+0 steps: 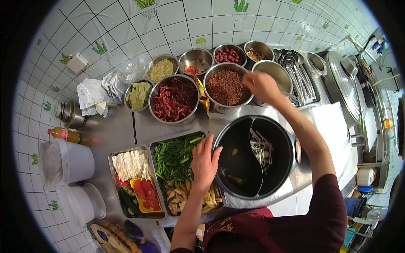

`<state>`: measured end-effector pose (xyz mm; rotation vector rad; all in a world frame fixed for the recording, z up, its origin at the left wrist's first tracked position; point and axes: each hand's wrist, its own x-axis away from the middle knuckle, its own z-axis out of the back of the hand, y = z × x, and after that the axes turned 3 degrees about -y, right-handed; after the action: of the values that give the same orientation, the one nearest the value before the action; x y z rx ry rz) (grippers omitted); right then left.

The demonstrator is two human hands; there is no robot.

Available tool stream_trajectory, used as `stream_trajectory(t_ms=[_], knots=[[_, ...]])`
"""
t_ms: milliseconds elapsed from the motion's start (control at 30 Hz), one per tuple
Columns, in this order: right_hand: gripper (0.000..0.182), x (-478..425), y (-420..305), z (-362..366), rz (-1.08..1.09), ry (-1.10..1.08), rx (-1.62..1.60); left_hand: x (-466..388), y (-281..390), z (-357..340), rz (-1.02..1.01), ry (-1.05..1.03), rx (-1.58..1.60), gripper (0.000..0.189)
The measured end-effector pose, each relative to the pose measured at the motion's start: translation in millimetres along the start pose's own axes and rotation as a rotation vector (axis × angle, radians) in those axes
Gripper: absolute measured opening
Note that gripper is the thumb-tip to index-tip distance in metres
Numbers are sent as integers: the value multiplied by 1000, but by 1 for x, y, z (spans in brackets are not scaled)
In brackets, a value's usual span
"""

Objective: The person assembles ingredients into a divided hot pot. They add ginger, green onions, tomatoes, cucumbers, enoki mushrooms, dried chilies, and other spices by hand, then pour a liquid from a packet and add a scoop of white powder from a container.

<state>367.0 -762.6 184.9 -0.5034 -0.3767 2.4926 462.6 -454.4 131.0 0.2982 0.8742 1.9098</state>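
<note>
A black two-section hot pot (232,170) with an S-shaped divider stands in front of me. Thin pale strips (261,147) lie in its right half; a few small bits are in the left half. My left hand (204,163) is at the pot's left rim, fingers apart, partly over a steel tray (153,158) of cut scallions (174,158) and sliced ginger (186,193). My right hand (264,87) is above the right edge of a steel bowl of reddish-brown peppercorns (226,87), beside another steel bowl (275,74). Its fingers are curled, and their tips are hidden.
Behind the pot are bowls of dried chilies (174,99), bay leaves (138,95) and red dates (227,56). Spoons (297,72) fill a tray at right. Enoki mushrooms (131,164) and tomato slices (147,194) lie in the left tray. White tubs (77,161) stand farther left.
</note>
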Motion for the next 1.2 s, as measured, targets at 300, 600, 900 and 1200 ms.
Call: stream_trajectory(t_ms=[300,600,900,1200], knots=[[49,-176,84,-94,-330,-270,176,-3,12,2,198,-52,-22,37],[57,-195,84,-106,-307,-403,141,-6,16,2,240,-55,-25,35],[32,-186,83,-85,-382,-411,-131,-6,19,2,227,-31,-41,37],[11,-179,123,-98,-676,-116,-860,-3,14,0,216,-2,-51,35]])
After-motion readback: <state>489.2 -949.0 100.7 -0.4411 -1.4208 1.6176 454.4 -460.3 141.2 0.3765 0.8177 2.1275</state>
